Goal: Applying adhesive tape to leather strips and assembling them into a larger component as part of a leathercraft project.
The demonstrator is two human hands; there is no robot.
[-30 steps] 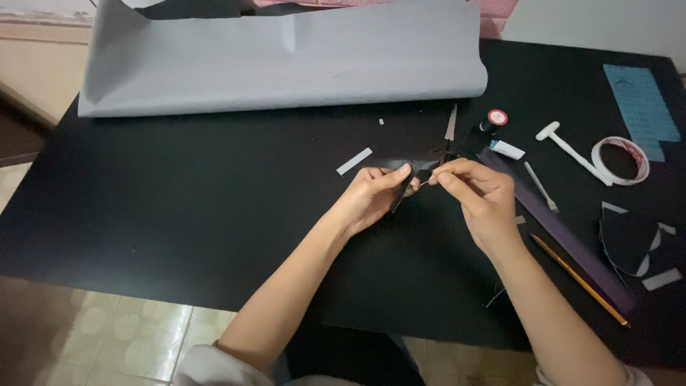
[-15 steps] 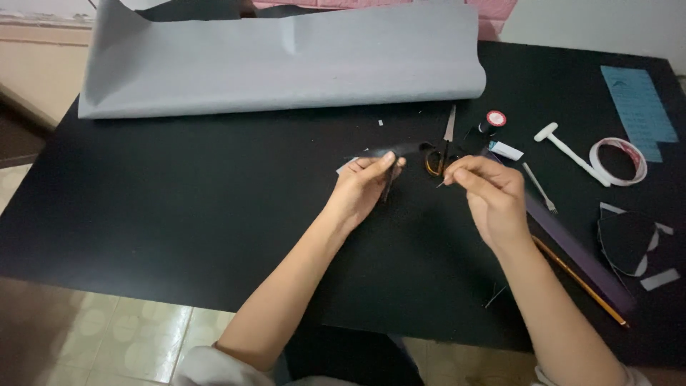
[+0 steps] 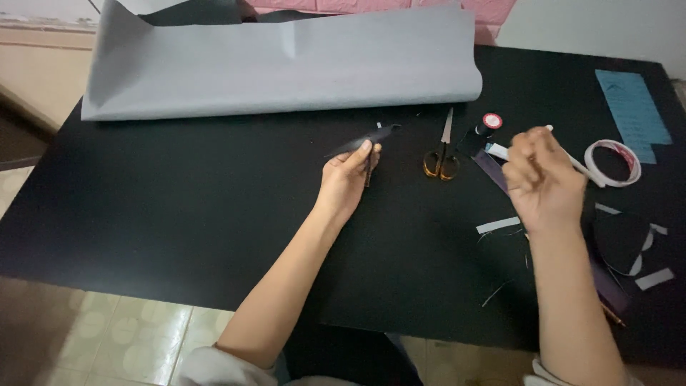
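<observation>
Fabric, a small dark piece [image 3: 361, 141], sits pinched between the thumb and fingertips of the left hand [image 3: 346, 179], jutting up and to the right above the black table [image 3: 179, 207]. The right hand [image 3: 543, 175] is raised with fingers curled shut; whether it holds thread cannot be told. Scissors [image 3: 441, 154] lie between the hands.

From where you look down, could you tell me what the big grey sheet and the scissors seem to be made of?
Grey sheet: likely matte paper or thin card; it shows creases and a curled right edge. Scissors: pale metal-looking blades, with glossy amber handles, probably plastic.
</observation>
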